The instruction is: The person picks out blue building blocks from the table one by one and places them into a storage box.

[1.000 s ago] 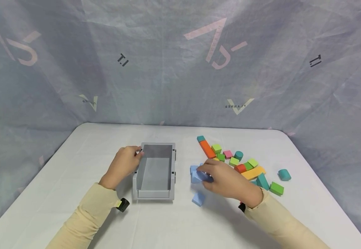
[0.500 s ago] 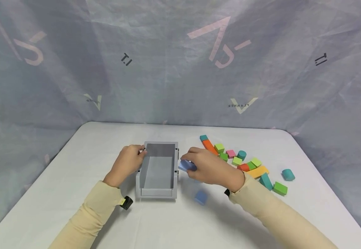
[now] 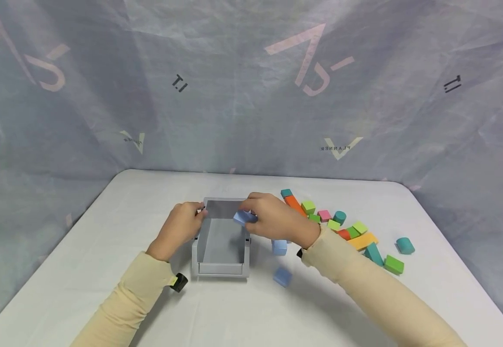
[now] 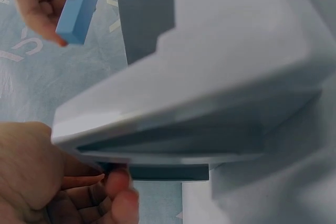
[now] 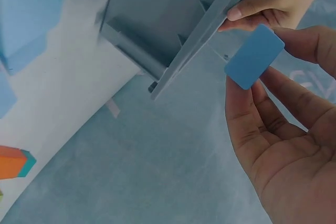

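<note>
A grey plastic bin (image 3: 221, 269) stands on the table, with no blocks visible inside it. My left hand (image 3: 179, 225) grips its left rim; the right wrist view shows the thumb (image 5: 247, 9) laid along the edge. Over the right side of the bin, my right hand (image 3: 275, 217) pinches a light blue rectangular block (image 3: 242, 217) between thumb and fingers. The right wrist view has this blue block (image 5: 254, 56) tilted at the fingertips, apart from the bin. More blue blocks lie to the right of the bin, one (image 3: 279, 247) partly under my right forearm, another (image 3: 283, 276) nearer the front.
Several coloured blocks are spread over the table's right side, among them an orange-red bar (image 3: 295, 206), a yellow-orange bar (image 3: 363, 241), a teal triangular block (image 3: 374, 254) and a green block (image 3: 393, 264). A grey printed cloth (image 3: 234, 96) hangs behind the white table (image 3: 156, 188).
My right hand has lifted the blue block from the group of blue blocks and carried it left, over the bin's right edge. The left hand keeps its hold on the rim.
</note>
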A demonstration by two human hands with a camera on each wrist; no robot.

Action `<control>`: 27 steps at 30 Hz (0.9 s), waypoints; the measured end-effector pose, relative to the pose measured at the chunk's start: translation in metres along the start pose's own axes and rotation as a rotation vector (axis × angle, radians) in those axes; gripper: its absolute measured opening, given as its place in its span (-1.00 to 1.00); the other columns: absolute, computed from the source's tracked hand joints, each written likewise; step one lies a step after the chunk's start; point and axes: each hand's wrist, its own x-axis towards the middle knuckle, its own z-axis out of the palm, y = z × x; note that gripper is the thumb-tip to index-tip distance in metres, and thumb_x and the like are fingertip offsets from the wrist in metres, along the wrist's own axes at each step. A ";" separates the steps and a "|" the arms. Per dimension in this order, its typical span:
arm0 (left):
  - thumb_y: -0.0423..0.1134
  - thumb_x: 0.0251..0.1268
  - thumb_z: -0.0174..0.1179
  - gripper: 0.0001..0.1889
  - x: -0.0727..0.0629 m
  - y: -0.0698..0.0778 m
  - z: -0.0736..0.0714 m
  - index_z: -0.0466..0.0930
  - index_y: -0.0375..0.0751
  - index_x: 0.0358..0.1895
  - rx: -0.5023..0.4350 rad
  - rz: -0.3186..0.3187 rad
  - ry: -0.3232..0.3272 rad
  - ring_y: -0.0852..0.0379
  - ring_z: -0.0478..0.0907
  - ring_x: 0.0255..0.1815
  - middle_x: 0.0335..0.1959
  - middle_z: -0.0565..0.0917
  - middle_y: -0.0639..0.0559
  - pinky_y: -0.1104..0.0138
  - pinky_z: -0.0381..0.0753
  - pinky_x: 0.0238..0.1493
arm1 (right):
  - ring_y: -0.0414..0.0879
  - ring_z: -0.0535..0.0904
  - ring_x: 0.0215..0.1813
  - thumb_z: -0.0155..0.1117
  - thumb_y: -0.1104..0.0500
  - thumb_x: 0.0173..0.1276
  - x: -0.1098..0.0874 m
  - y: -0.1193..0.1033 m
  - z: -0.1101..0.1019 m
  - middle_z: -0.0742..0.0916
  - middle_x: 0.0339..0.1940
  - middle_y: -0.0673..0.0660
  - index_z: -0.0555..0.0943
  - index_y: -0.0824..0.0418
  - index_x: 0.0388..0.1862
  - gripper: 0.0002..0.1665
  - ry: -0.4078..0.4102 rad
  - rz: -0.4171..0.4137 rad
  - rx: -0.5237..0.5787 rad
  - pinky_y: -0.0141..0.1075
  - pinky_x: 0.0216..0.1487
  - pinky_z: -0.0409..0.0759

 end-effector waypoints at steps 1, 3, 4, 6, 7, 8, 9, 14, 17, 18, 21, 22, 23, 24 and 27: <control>-0.25 0.52 0.11 -0.62 0.000 0.000 0.000 0.55 -0.44 0.23 -0.002 -0.002 -0.002 0.18 0.39 -0.65 -0.16 0.73 -0.22 0.31 0.41 -0.51 | -0.19 0.54 -0.23 0.25 0.26 0.27 0.002 -0.001 0.000 0.69 -0.11 0.01 0.71 0.21 0.06 -0.63 -0.005 0.004 0.000 -0.38 -0.21 0.55; -0.24 0.52 0.11 -0.62 0.000 0.001 0.001 0.55 -0.44 0.23 -0.006 -0.002 -0.006 0.18 0.38 -0.65 -0.15 0.73 -0.24 0.30 0.42 -0.49 | -0.20 0.54 -0.22 0.25 0.25 0.28 0.007 -0.002 0.001 0.68 -0.10 0.01 0.70 0.20 0.07 -0.63 -0.015 0.010 -0.003 -0.38 -0.19 0.55; -0.24 0.52 0.11 -0.62 0.000 0.001 0.001 0.56 -0.43 0.23 -0.008 0.000 -0.006 0.18 0.39 -0.65 -0.13 0.72 -0.25 0.29 0.42 -0.48 | -0.20 0.54 -0.22 0.25 0.25 0.28 0.009 -0.002 0.001 0.68 -0.10 0.01 0.70 0.20 0.08 -0.63 -0.020 0.011 -0.003 -0.38 -0.18 0.55; -0.25 0.51 0.12 -0.63 0.000 0.002 0.000 0.58 -0.43 0.21 -0.003 0.008 0.002 0.18 0.40 -0.63 -0.08 0.72 -0.25 0.28 0.44 -0.45 | -0.21 0.52 -0.23 0.25 0.26 0.27 0.014 -0.003 0.003 0.68 -0.12 0.00 0.69 0.21 0.08 -0.62 -0.030 0.015 -0.007 -0.38 -0.18 0.55; -0.25 0.51 0.13 -0.64 0.000 0.002 0.000 0.58 -0.43 0.20 0.000 0.011 0.005 0.17 0.40 -0.63 -0.09 0.72 -0.25 0.27 0.44 -0.45 | -0.21 0.52 -0.23 0.26 0.26 0.27 0.017 -0.003 0.004 0.67 -0.13 0.00 0.69 0.20 0.08 -0.62 -0.032 0.015 -0.010 -0.38 -0.19 0.55; -0.26 0.50 0.13 -0.65 0.000 0.002 0.000 0.60 -0.43 0.18 0.007 0.018 0.013 0.17 0.41 -0.61 -0.11 0.72 -0.24 0.27 0.45 -0.43 | -0.21 0.51 -0.24 0.26 0.27 0.26 0.020 -0.003 0.005 0.67 -0.14 0.00 0.70 0.20 0.08 -0.62 -0.033 0.013 -0.012 -0.38 -0.19 0.54; -0.26 0.50 0.14 -0.65 0.000 0.002 -0.001 0.60 -0.43 0.17 0.010 0.022 0.016 0.17 0.42 -0.61 -0.15 0.73 -0.22 0.26 0.45 -0.44 | -0.21 0.51 -0.25 0.26 0.27 0.26 0.023 -0.004 0.007 0.66 -0.15 -0.01 0.70 0.20 0.07 -0.62 -0.035 0.013 -0.012 -0.38 -0.20 0.53; -0.28 0.49 0.13 -0.67 0.000 0.002 -0.002 0.61 -0.45 0.15 0.013 0.034 0.023 0.17 0.42 -0.62 -0.44 0.66 -0.09 0.30 0.42 -0.52 | -0.18 0.49 -0.26 0.26 0.30 0.24 0.036 -0.008 0.013 0.66 -0.19 -0.01 0.70 0.20 0.05 -0.63 -0.063 -0.004 -0.008 -0.37 -0.22 0.51; -0.29 0.50 0.13 -0.68 0.001 0.001 -0.001 0.61 -0.46 0.13 0.011 0.039 0.027 0.17 0.41 -0.64 -0.53 0.60 -0.05 0.32 0.41 -0.55 | -0.17 0.50 -0.24 0.28 0.30 0.24 0.043 -0.010 0.015 0.66 -0.19 0.00 0.70 0.19 0.04 -0.64 -0.088 -0.014 -0.012 -0.36 -0.20 0.52; -0.29 0.49 0.13 -0.68 0.001 0.001 -0.001 0.62 -0.47 0.12 0.015 0.046 0.033 0.17 0.41 -0.64 -0.52 0.61 -0.05 0.32 0.41 -0.55 | -0.17 0.51 -0.24 0.29 0.30 0.24 0.045 -0.010 0.016 0.66 -0.20 0.01 0.71 0.19 0.03 -0.65 -0.093 -0.018 -0.019 -0.36 -0.19 0.52; -0.29 0.49 0.13 -0.69 0.001 0.002 0.000 0.63 -0.47 0.11 0.028 0.059 0.044 0.18 0.41 -0.63 -0.51 0.61 -0.06 0.32 0.41 -0.54 | -0.17 0.52 -0.22 0.32 0.30 0.25 0.052 -0.008 0.021 0.68 -0.21 0.01 0.71 0.20 -0.02 -0.70 -0.104 -0.023 -0.043 -0.35 -0.16 0.53; -0.30 0.48 0.13 -0.69 0.001 0.002 0.000 0.64 -0.46 0.10 0.029 0.061 0.046 0.18 0.40 -0.63 -0.51 0.62 -0.06 0.32 0.41 -0.55 | -0.17 0.52 -0.22 0.33 0.30 0.25 0.055 -0.007 0.022 0.68 -0.21 0.02 0.71 0.20 -0.03 -0.71 -0.109 -0.027 -0.053 -0.35 -0.15 0.53; -0.30 0.48 0.14 -0.69 0.000 0.002 0.000 0.64 -0.47 0.10 0.029 0.063 0.049 0.18 0.40 -0.64 -0.50 0.62 -0.07 0.32 0.41 -0.55 | -0.18 0.53 -0.22 0.34 0.30 0.25 0.058 -0.007 0.024 0.68 -0.22 0.02 0.72 0.20 -0.04 -0.72 -0.114 -0.031 -0.060 -0.35 -0.15 0.53; -0.30 0.48 0.13 -0.69 0.000 0.001 0.000 0.64 -0.46 0.10 0.029 0.063 0.048 0.18 0.39 -0.64 -0.51 0.62 -0.06 0.32 0.40 -0.55 | -0.17 0.53 -0.22 0.34 0.30 0.25 0.061 -0.006 0.025 0.69 -0.22 0.03 0.72 0.21 -0.04 -0.72 -0.120 -0.033 -0.064 -0.35 -0.15 0.53; -0.29 0.49 0.13 -0.70 0.000 0.001 0.000 0.64 -0.44 0.10 0.025 0.061 0.041 0.18 0.38 -0.65 -0.54 0.60 -0.05 0.32 0.39 -0.56 | -0.18 0.54 -0.21 0.37 0.29 0.25 0.068 -0.004 0.031 0.70 -0.21 0.04 0.72 0.22 -0.04 -0.72 -0.138 -0.038 -0.067 -0.35 -0.14 0.53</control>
